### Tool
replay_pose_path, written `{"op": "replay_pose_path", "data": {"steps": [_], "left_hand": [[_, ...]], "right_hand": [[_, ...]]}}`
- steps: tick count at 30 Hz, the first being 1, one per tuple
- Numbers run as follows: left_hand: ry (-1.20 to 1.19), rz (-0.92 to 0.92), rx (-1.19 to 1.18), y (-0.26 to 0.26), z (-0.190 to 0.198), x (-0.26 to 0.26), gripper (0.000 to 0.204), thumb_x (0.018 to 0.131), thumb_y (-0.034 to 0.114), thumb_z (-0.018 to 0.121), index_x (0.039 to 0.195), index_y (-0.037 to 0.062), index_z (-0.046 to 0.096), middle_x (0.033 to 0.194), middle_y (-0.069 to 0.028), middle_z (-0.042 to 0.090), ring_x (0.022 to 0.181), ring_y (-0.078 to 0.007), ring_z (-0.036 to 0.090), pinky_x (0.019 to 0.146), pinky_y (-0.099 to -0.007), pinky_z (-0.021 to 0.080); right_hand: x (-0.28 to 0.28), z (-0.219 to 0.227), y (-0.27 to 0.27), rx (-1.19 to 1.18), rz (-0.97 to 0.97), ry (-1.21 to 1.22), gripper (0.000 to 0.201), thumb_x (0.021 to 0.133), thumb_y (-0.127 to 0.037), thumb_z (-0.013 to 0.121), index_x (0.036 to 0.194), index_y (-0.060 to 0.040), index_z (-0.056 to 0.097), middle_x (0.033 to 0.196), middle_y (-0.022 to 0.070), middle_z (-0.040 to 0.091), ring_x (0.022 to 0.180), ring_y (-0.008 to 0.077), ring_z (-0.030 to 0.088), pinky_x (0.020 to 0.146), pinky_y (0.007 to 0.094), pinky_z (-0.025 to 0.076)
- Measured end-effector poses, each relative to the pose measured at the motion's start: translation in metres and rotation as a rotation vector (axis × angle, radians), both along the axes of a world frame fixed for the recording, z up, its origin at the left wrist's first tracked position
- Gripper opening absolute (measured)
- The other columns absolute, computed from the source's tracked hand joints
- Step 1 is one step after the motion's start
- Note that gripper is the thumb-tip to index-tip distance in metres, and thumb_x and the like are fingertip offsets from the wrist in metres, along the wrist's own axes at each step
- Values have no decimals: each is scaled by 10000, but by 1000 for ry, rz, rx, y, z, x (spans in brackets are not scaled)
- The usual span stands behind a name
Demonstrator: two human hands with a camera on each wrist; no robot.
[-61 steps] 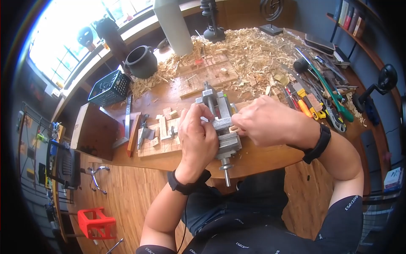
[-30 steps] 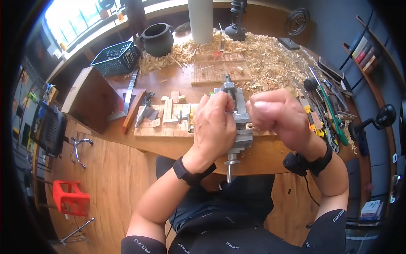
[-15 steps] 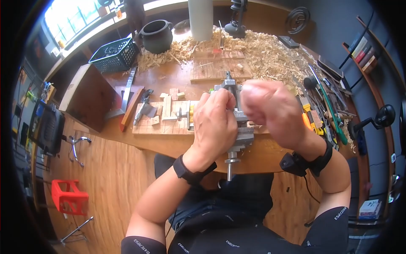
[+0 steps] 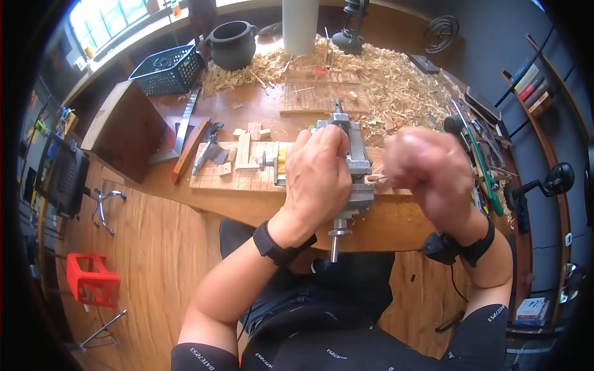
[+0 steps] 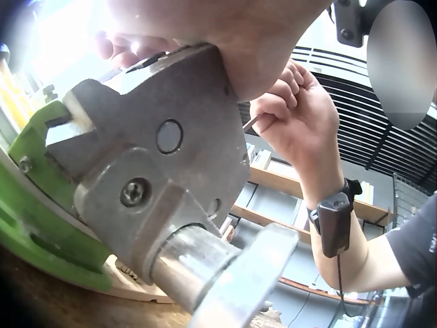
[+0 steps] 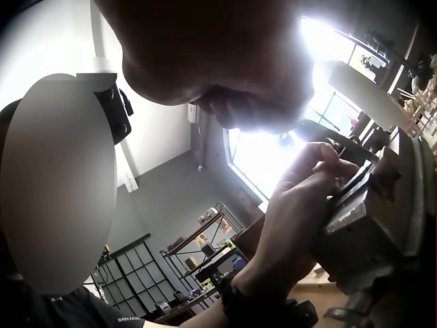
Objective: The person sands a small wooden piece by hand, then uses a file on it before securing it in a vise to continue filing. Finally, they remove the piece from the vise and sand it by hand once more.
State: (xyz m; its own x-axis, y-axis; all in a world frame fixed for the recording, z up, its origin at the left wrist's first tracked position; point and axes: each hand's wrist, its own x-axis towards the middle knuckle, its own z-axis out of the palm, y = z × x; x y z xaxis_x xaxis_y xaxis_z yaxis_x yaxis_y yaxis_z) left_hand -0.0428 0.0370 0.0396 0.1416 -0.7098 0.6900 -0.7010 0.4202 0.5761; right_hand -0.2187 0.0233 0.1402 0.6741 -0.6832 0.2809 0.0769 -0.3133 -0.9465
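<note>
A grey metal vise (image 4: 357,166) stands at the table's front edge, its screw handle (image 4: 335,247) pointing toward the person. My left hand (image 4: 318,173) lies along the vise's left side, fingers curled over its top. In the right wrist view, the left thumb and fingers (image 6: 321,167) bend close against the jaws. A small wooden piece (image 4: 374,178) shows at the vise's right side. My right hand (image 4: 430,167), blurred in the head view, grips a slim tool with a dark, flat blade (image 6: 338,139) that reaches toward the vise. The tool's handle is hidden in the fist.
Wooden boards (image 4: 207,176) with small blocks lie left of the vise. Wood shavings (image 4: 402,86) cover the back of the table. Hand tools (image 4: 482,154) crowd the right side. A basket (image 4: 167,69), a dark pot (image 4: 232,46) and a large wooden box (image 4: 127,133) stand left.
My right hand has lifted from the wood at the vise, swung above it, and now sits further right. My left hand stays at the vise. The head view has shifted.
</note>
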Motion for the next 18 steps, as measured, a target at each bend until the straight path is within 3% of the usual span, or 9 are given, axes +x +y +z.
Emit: {"op": "replay_pose_path", "data": {"steps": [6,8,9,13,16,18], "left_hand": [[-16,11,54,2,4,0,167,779,-56,500,891,42,577,864,-139,639,862,-360,583,784,-461,462],[20,-4,56,4,3,0,164,780,-53,502,892,42,574,865,-140,639,864,-363,582,791,-465,458],[24,-2,59,5,2,-1,164,780,-53,502,892,42,574,865,-140,639,864,-363,582,791,-465,458],[1,1,27,0,3,1,161,775,-50,522,885,57,572,845,-129,630,843,-361,573,774,-465,440],[2,4,10,0,-2,-1,165,769,-49,539,875,74,570,821,-118,621,821,-357,564,755,-465,423],[-3,9,7,-2,0,0,164,768,-51,536,870,74,566,820,-118,620,819,-358,563,753,-465,423]], "right_hand": [[6,1,0,116,-23,3,410,1048,-278,438,709,-50,480,650,-14,399,598,79,348,581,259,302],[-5,6,-5,44,73,-111,412,1051,-269,431,711,-46,498,652,-1,409,599,89,366,586,264,317],[0,1,5,-60,-41,47,419,1039,-262,429,684,-43,463,638,8,395,588,96,350,571,279,303],[-1,-2,5,-74,-36,-8,418,1034,-260,429,686,-33,464,636,23,420,580,114,368,563,283,317],[-2,2,8,-121,38,121,395,1006,-255,486,684,-27,471,642,60,480,602,140,437,582,285,339],[-13,6,7,-98,71,55,410,1007,-265,522,672,-35,465,637,61,481,602,139,440,574,293,338]]}}
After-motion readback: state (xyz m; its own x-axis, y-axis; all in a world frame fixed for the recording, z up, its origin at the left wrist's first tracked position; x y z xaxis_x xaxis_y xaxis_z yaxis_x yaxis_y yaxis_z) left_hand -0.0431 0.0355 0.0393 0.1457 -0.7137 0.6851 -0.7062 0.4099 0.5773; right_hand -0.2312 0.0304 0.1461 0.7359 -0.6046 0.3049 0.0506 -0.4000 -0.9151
